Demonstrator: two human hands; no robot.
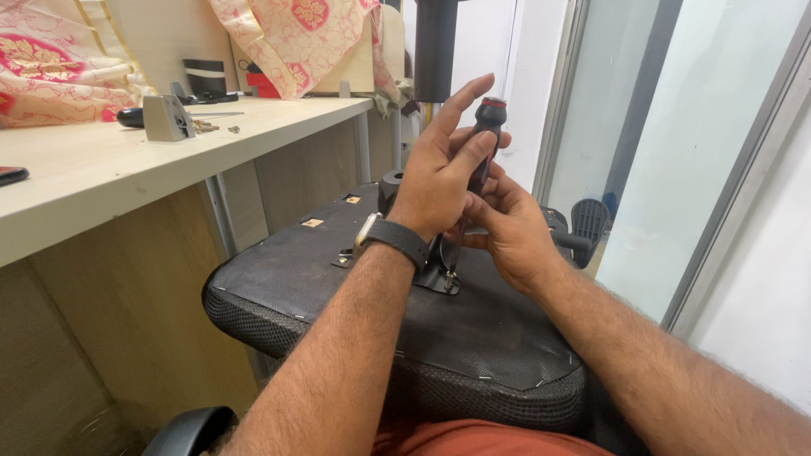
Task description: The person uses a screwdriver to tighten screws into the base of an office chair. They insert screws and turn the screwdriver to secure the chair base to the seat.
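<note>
Black-handled screwdriver (483, 143) gripped by left hand (439, 173), right hand (507, 232) closed on shaft, mid-frame, driving screw (450, 277) into chair-seat underside (338, 279); needs steady turning.

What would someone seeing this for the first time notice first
First, the two hands at centre: the left hand and right hand grip a black screwdriver with a red band, held nearly upright, its tip on a metal bracket. That bracket sits on the underside of an upturned black chair seat across the person's lap. To the left, a pale wooden desk carries pink and gold patterned fabric.
</note>
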